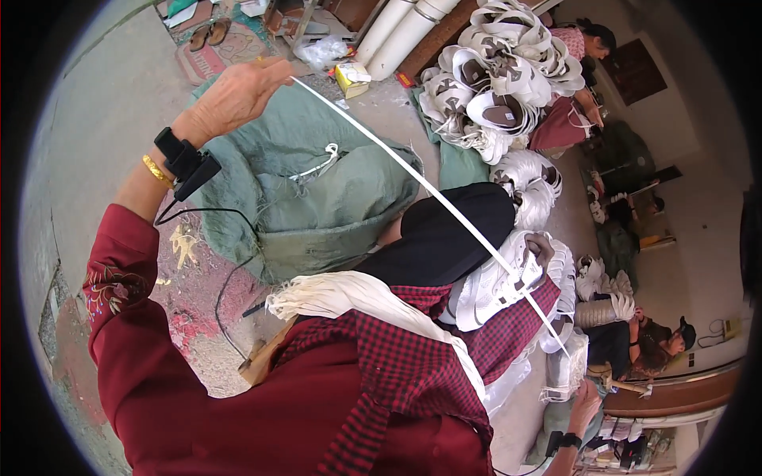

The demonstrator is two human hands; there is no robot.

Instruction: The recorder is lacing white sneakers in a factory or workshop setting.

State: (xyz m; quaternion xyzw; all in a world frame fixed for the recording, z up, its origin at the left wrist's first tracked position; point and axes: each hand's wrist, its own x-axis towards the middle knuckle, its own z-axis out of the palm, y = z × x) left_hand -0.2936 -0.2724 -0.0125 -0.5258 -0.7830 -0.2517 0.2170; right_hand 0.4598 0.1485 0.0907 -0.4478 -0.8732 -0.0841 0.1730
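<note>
My left hand [242,95], raised at the upper left, pinches one end of a white shoelace [436,194]. The lace runs taut and slanting down to the right, across a white sneaker [496,282] on my lap, and on past it toward the lower right. There my right hand [585,408] has its fingers bent together close to more white shoes [565,369]; what it holds, if anything, is too small to make out. A thick bundle of white laces [333,297] lies over my checked apron [397,357].
A green woven sack [317,182] spreads on the floor ahead. White shoe uppers [500,75] are heaped at the far right. Other people [659,341] sit along the right side. A black cable [222,297] hangs from my left wrist; white pipes [397,36] stand at the back.
</note>
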